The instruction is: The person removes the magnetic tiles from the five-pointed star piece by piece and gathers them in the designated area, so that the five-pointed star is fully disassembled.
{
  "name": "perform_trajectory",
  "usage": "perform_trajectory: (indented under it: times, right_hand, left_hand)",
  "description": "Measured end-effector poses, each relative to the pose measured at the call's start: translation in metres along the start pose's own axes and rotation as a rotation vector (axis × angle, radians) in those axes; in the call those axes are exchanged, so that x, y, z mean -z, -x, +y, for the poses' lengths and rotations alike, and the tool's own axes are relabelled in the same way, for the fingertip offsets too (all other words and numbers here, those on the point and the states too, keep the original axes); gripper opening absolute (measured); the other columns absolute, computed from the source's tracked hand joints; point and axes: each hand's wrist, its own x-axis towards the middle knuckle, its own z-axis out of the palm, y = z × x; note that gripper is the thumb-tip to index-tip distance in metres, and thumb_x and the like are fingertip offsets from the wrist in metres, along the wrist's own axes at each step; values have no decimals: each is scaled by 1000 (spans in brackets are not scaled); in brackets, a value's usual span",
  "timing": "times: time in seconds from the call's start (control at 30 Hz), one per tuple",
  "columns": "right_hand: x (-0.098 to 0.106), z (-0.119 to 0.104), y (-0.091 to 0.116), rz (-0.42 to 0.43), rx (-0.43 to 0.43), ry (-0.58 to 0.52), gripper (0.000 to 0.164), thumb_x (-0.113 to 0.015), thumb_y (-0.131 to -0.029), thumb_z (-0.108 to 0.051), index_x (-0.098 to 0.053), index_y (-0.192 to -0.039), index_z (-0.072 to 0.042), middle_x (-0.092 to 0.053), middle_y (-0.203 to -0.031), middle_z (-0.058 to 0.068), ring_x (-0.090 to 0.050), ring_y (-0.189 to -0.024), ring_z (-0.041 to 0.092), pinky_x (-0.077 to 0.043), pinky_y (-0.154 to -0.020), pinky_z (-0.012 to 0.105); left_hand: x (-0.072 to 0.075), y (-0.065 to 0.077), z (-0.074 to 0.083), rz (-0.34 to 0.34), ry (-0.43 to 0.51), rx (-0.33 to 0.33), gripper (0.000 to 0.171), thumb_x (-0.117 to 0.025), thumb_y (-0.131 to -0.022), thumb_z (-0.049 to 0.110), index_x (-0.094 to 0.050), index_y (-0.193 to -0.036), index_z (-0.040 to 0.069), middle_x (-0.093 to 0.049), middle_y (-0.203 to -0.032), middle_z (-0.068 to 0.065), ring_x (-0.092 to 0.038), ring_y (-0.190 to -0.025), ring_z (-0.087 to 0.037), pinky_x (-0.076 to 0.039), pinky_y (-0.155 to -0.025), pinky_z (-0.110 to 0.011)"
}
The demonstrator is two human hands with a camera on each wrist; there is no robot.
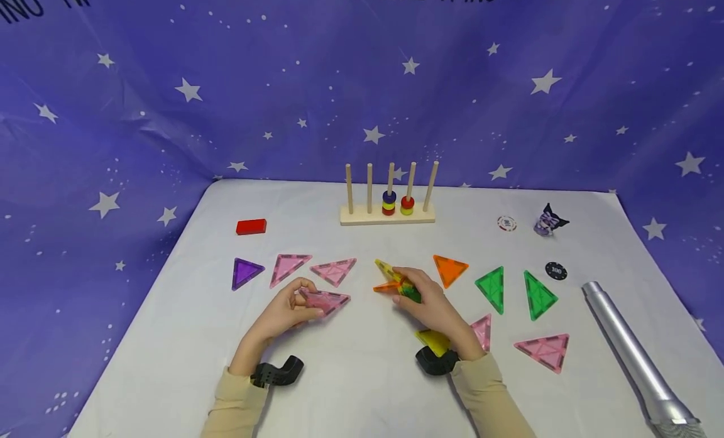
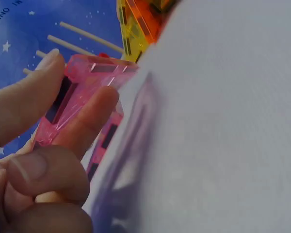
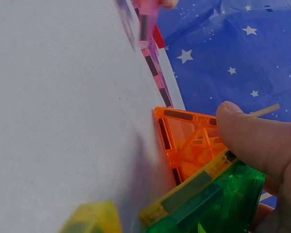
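Observation:
My left hand [image 1: 281, 312] pinches a translucent pink triangular magnetic tile [image 1: 329, 301] between thumb and fingers. In the left wrist view this pink tile is tilted up, with its shadow on the cloth beside it. To the right, my right hand [image 1: 432, 303] grips a cluster of triangular tiles: a green one [image 3: 233, 199], a yellow one [image 3: 184, 191] and an orange one [image 3: 189, 145], set at angles to each other. The palm hides part of the cluster in the head view. Below the right wrist lie a yellow tile [image 1: 432, 342] and a pink tile [image 1: 483, 332], both partly covered.
Behind the hands stands a wooden peg rack [image 1: 387, 217] with coloured rings. Around lie a purple tile [image 1: 246, 274], pink tiles [image 1: 335, 272], an orange tile [image 1: 450, 269], green tiles [image 1: 493, 290], a red block [image 1: 251, 227], chips [image 1: 556, 271], a figurine [image 1: 548, 222] and a silver tube [image 1: 633, 350].

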Motion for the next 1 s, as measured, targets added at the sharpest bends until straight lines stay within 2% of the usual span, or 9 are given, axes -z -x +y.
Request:
perform_trajectory:
  times: [0.3, 0.37, 0.5, 0.67, 0.83, 0.93, 1.0]
  right_hand:
    - [-1, 3, 2, -8, -15, 4, 54, -63, -86, -26, -42, -135, -16, -40, -135, 9, -38, -121, 31, -29, -96, 53]
    - [-1, 2, 0, -4, -12, 3, 54, -62, -86, -27, -42, -135, -17, -40, -135, 9, -38, -121, 30, -29, -96, 53]
    - [0, 1, 0, -5, -20, -2, 54, -62, -86, -28, -42, -135, -17, -40, -135, 9, -37, -121, 30, -29, -96, 53]
    - [0, 1, 3, -14, -44, 2, 55, -63, -86, -28, -42, -135, -18, -40, -135, 9, -38, -120, 31, -30, -96, 52]
    - [0, 1, 2, -16, -48, -16, 55, -62, -86, -30, -41, -136, -19, -39, -136, 8, -37, -122, 29, -28, -97, 51]
    - [2, 1, 1, -20, -48, -23, 55, -62, -86, -29, -40, -136, -19, -38, -136, 9, -36, -122, 29, -27, -97, 53]
    - [5, 2, -1, -18, -55, -32, 55, -63, -86, -28, -41, -136, -19, -38, -136, 8, -36, -122, 28, -27, -98, 52]
  left_hand:
    - [0, 1, -11, -61, -19, 23, 37, -66, -81, 5, -42, -107, -4, -41, -51, 2, -31, -38, -5, -27, -39, -18]
    - [2, 1, -10, -57, -28, 19, 36, -66, -82, 5, -43, -108, -4, -49, -52, -2, -31, -37, -5, -26, -37, -18]
    - [5, 1, -3, -63, -41, 35, 35, -64, -84, 6, -43, -110, -3, -63, -64, -16, -33, -35, -6, -25, -35, -18]
    - [-6, -2, 24, -106, -55, 50, 32, -58, -87, 2, -42, -113, -8, -63, -74, -26, -37, -37, -11, -28, -37, -19]
    - [-28, -25, 53, -110, -114, 24, 32, -57, -88, 4, -44, -115, -7, -63, -79, -29, -41, -39, -15, -34, -39, -24]
    - [-42, -47, 58, -104, -125, 1, 32, -56, -89, 6, -46, -117, -6, -62, -84, -29, -40, -40, -16, -35, -41, -28]
    - [-50, -64, 53, -99, -134, -6, 32, -55, -91, 11, -48, -118, -3, -63, -87, -26, -40, -39, -16, -35, -41, -29]
